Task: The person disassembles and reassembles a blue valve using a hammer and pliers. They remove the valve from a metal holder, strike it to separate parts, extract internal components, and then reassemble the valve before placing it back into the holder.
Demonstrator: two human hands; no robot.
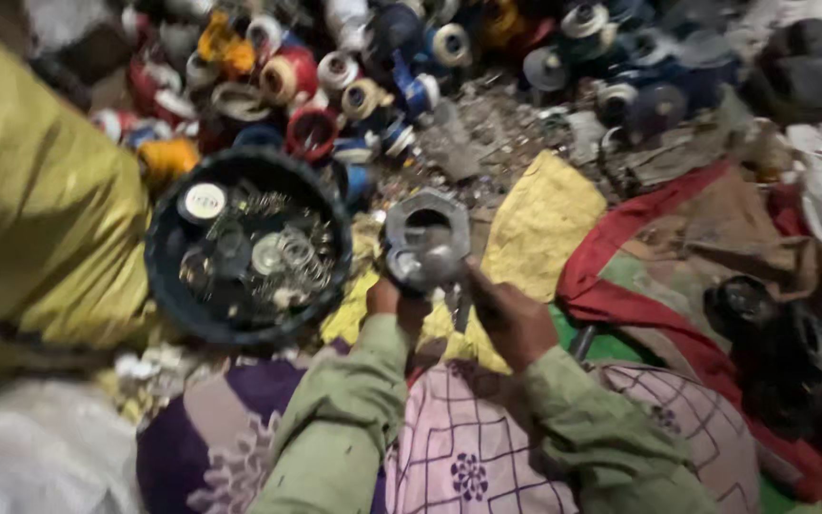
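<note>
A grey metal casting with a hexagonal rim [426, 238] is held up in front of me over a yellow cloth [544, 228]. My left hand [390, 297] grips its lower left side. My right hand [511, 314] holds its lower right side, and a thin dark tool-like piece [460, 309] pokes down between the hands; what it is stays unclear. Both arms wear green sleeves. A round dark tub [244, 247] with several small metal rings and discs sits just left of the casting.
A heap of many coloured motor-like parts [354, 76] fills the far side. A large yellow sack [40, 209] stands at the left. Red and brown cloths [677, 247] lie to the right, with dark round parts [773, 333] on them.
</note>
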